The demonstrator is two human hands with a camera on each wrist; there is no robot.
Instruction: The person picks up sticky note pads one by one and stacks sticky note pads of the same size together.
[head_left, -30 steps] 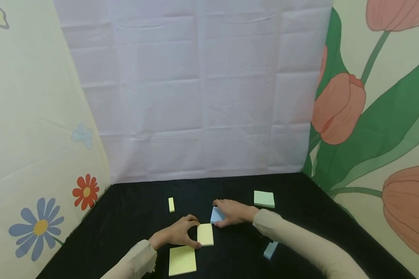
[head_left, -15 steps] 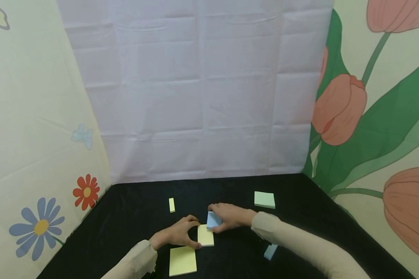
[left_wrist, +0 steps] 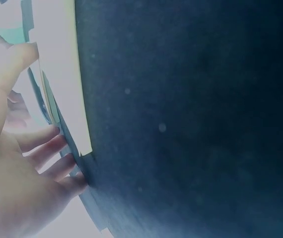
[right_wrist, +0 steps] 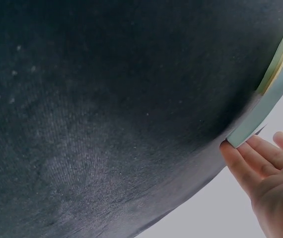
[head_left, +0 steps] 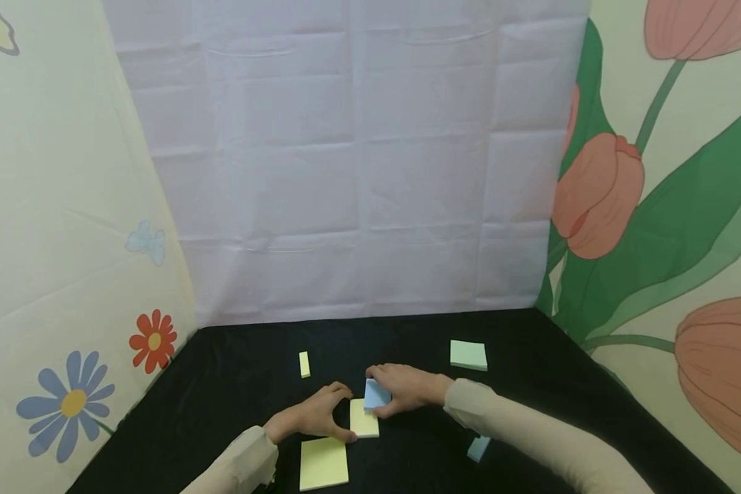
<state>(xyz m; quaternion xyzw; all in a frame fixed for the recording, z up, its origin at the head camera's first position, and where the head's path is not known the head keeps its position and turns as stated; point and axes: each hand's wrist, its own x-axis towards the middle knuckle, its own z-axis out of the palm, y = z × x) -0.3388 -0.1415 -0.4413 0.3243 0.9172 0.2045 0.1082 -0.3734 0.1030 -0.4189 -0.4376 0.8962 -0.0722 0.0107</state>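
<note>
In the head view my right hand (head_left: 407,387) grips a blue sticky note pad (head_left: 377,396) between thumb and fingers at its near and far edges. The blue pad overlaps the far right corner of a pale yellow sticky note pad (head_left: 363,424). My left hand (head_left: 313,414) holds that yellow pad from the left, thumb at the near corner and fingers at the far one. A larger yellow pad (head_left: 324,465) lies just in front of the left thumb. The right wrist view shows the blue pad (right_wrist: 265,109) edge-on, with fingertips at its end.
On the black tablecloth (head_left: 234,384) a narrow yellow pad (head_left: 304,364) lies at the back left. A green pad (head_left: 468,355) sits at the back right. Partly under the right forearm in view is a narrow blue pad (head_left: 478,448). A white cloth (head_left: 358,171) hangs behind.
My right hand has brought the blue pad left and nearer, from beside the pale yellow pad to over its far right corner. The left hand has stayed in place.
</note>
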